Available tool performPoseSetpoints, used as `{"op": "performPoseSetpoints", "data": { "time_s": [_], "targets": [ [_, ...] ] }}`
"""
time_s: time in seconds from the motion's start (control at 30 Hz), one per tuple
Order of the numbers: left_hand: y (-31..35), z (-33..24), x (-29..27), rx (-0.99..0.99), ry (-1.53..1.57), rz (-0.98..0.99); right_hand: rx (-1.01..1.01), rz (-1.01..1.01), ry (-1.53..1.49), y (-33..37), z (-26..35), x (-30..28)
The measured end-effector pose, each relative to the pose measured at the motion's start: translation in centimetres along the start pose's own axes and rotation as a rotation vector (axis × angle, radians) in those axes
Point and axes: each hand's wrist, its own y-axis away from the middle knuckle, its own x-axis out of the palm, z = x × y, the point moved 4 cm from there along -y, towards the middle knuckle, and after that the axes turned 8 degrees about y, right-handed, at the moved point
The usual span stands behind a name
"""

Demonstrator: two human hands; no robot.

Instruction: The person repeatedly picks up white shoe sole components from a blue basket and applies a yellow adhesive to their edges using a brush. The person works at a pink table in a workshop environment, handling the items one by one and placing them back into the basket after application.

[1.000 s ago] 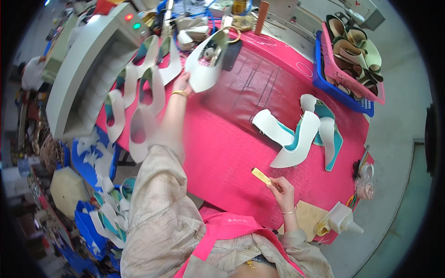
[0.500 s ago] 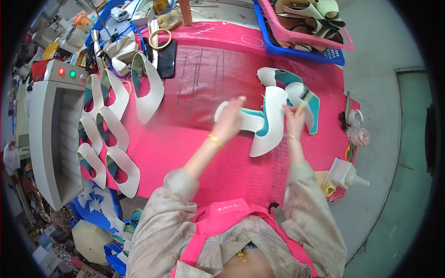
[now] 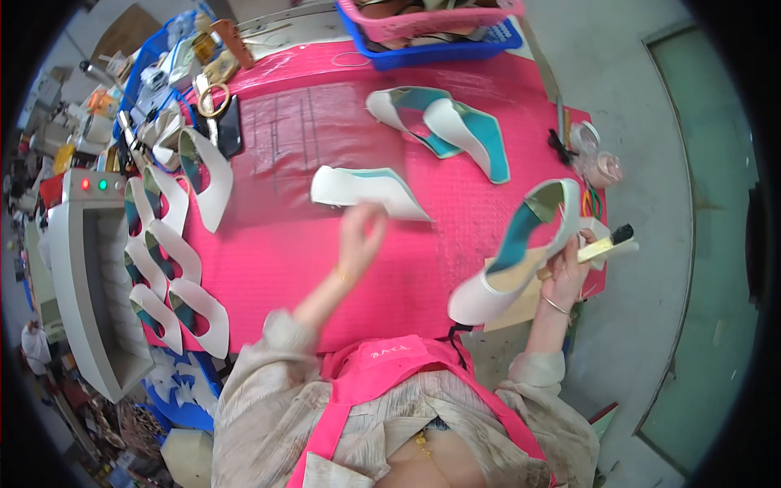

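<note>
In my right hand (image 3: 565,276) is a white shoe upper (image 3: 503,289), lifted at the right front of the table, its teal and olive lining showing. The same hand also grips a small brush (image 3: 600,246) with a pale yellow handle and a black end pointing right. My left hand (image 3: 362,236), smeared a little by motion, hovers over the mat with its fingers loosely apart and nothing visible in them. Just beyond it lies another white upper (image 3: 366,192). Farther back, a white upper (image 3: 394,110) is partly covered by a second upper (image 3: 468,137) with teal lining.
Several white uppers (image 3: 181,252) stand in rows on the left of the pink mat (image 3: 285,281), beside a grey machine (image 3: 91,301) with red and green lights. Baskets (image 3: 431,53) sit at the back. A white bottle (image 3: 592,230) is behind my right hand.
My right hand has moved right and nearer with one upper and the brush, off the pile. My left hand has drawn away from the upper beside it. The view has shifted right.
</note>
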Motion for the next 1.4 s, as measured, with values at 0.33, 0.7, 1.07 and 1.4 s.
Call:
{"op": "performPoseSetpoints", "data": {
  "time_s": [0.33,0.7,1.07,1.4],
  "targets": [
    [12.7,-0.9,26.4,-0.642,1.242,0.771,0.022,0.043,-0.218,3.5,-4.8,-6.5],
    [12.1,-2.3,34.5,-0.321,1.279,-0.375,0.409,0.247,-0.027,3.0,-6.3,-23.0],
    [14.6,-6.7,27.6,-0.456,1.206,-0.559,-0.285,0.415,1.429,-8.2,-8.6,-35.9],
    [14.7,-8.6,32.7,-0.582,1.088,-0.371,-0.337,0.521,1.539,-9.4,-5.0,-36.0]
  ]
}}
